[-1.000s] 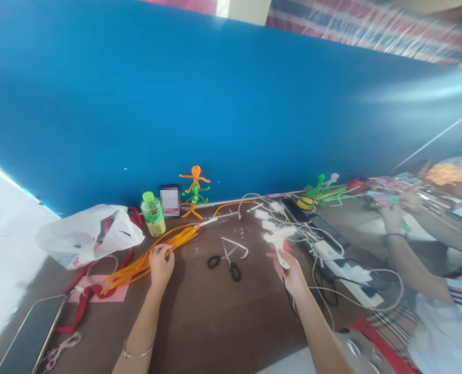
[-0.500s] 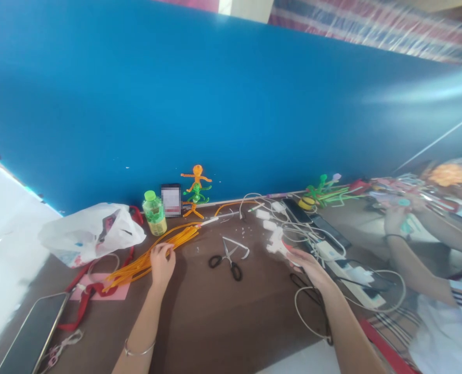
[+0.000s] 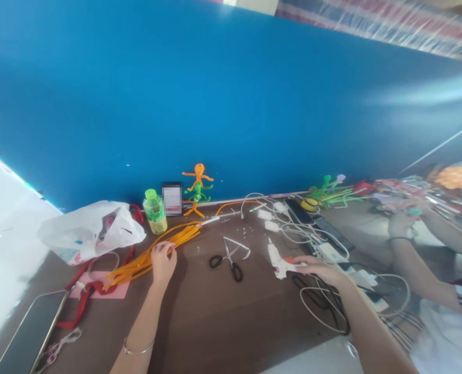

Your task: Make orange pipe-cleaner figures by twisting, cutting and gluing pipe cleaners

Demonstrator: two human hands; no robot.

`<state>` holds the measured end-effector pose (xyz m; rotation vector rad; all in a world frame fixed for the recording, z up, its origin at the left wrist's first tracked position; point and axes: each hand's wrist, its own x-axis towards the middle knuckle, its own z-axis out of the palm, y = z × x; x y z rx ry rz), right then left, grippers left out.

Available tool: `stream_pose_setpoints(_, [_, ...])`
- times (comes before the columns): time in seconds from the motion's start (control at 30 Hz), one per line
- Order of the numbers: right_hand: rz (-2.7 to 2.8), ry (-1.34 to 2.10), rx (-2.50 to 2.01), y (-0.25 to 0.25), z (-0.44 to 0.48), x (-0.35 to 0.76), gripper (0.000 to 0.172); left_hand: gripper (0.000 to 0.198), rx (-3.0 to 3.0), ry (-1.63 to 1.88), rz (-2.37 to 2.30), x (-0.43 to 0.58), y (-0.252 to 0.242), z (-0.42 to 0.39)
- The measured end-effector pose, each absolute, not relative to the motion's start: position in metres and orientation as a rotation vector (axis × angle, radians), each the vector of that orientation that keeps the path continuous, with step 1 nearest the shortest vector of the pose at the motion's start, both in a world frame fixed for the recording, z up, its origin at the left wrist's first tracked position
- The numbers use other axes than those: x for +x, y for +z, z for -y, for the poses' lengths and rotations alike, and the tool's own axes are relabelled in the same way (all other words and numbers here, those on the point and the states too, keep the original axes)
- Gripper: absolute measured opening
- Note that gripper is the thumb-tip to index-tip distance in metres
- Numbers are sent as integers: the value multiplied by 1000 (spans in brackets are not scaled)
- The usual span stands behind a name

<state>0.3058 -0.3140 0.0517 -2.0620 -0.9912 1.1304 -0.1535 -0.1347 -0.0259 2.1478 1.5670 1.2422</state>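
Note:
My left hand rests on the brown table, fingers curled and pinching a bundle of long orange pipe cleaners that fans out to the left. My right hand lies further right, fingers closed round the handle of a white glue gun. The gun lies on its side on the table, nozzle pointing away from me. Its cord loops beside my right forearm.
Black-handled scissors lie between my hands. At the back stand a green-capped bottle and an orange and green pipe cleaner figure. A white plastic bag and phone sit left. Power strip with cables and another person's arm are right.
My right hand has brought the glue gun from upright in the air down onto the table, lying flat and further right. My left hand has stayed on the orange pipe cleaners.

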Motion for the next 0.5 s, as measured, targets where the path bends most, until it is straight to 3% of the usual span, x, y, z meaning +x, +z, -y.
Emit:
stream_pose_setpoints(0.3, [1347,1407,-2023,73,282,292,22,17,2170,1231,-1598,-152,-26,136])
stream_pose_setpoints(0.5, [1571,974,-2265,75,276,285,20,19,2319,1313,-1550,-140,-15,147])
